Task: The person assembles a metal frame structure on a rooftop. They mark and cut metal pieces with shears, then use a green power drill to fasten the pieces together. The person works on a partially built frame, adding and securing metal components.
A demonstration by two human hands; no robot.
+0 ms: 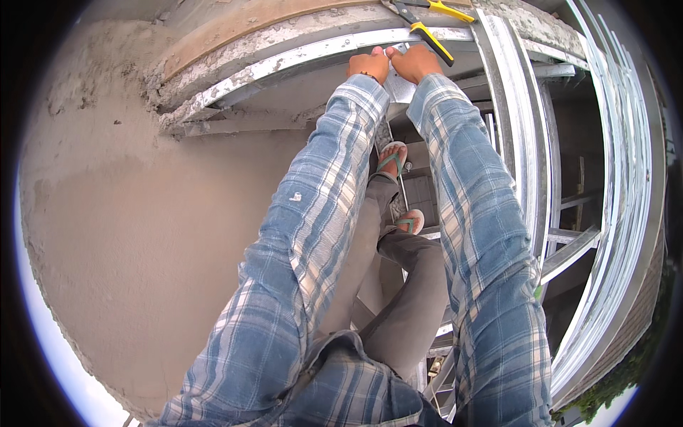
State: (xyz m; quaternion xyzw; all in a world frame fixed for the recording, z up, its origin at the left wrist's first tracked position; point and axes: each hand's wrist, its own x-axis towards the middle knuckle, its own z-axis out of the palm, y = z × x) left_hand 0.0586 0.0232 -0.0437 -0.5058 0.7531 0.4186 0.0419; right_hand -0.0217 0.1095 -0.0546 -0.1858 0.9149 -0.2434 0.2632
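My left hand (368, 65) and my right hand (414, 65) are side by side at the far middle, both closed with thumbs nearly touching. Between them, and showing just below, is a pale silvery piece of sheet metal (400, 88) that both appear to grip. Its upper end is partly covered by my fingers. The hands are at a long galvanized metal channel (299, 60) fixed along a mortar-spattered ledge. A pair of snips (429, 39) with yellow and black handles lies open just beyond my right hand, one handle angled down beside it.
A rough cement wall (156, 213) fills the left side. Upright steel framing (516, 107) stands to the right, with a bundle of long thin metal strips (629, 178) beyond. Below, my sandalled feet (391, 158) rest on narrow supports, with dark gaps between the frame members.
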